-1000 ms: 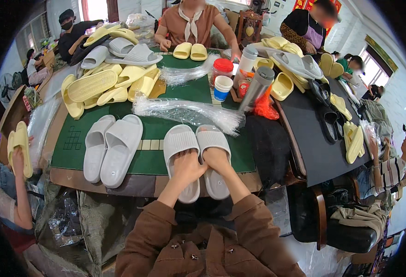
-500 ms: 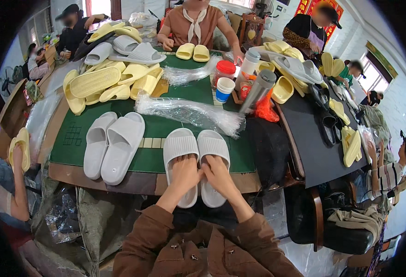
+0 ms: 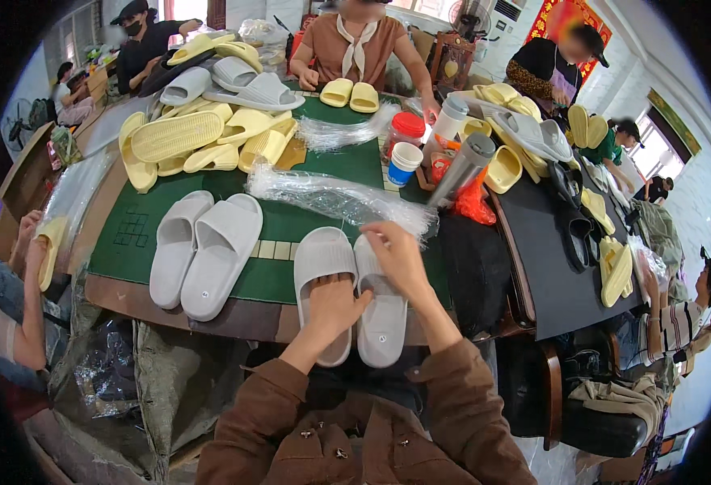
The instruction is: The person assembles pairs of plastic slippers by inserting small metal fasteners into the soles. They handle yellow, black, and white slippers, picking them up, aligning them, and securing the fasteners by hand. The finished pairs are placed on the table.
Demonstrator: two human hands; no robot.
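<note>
— Where did everything sit, biggest first?

— The green table (image 3: 323, 166) carried it all. On it, towards the far left from my pair, lay a heap of yellow slippers (image 3: 202, 137); a long roll of clear plastic bags (image 3: 335, 196) lay just beyond my pair, likely so a bag was within reach. A second grey pair (image 3: 202, 250) sat to the left of mine, apart from it, soles down, toes away.

— And your pair?

— My grey slippers (image 3: 351, 291) lay side by side and touching, heels over the near edge of the table towards me. I judged that overhang let me get at them from the heel end.

— Your hands?

— My left hand (image 3: 335, 303) lay flat on the left slipper, fingers spread and pressing down, not closed round anything. My right hand (image 3: 396, 259) was on the strap of the right slipper, fingertips pinched on its upper edge; how firm that pinch was, I couldn't tell.

— Any room to move?

— Left of my pair, a bare strip of green before the second pair. Right of it, the table ended quickly beside a dark chair (image 3: 557, 267). Beyond it, the plastic roll, then a red-capped jar (image 3: 404, 133) and a small white cup (image 3: 404, 162), so little room forward.
</note>
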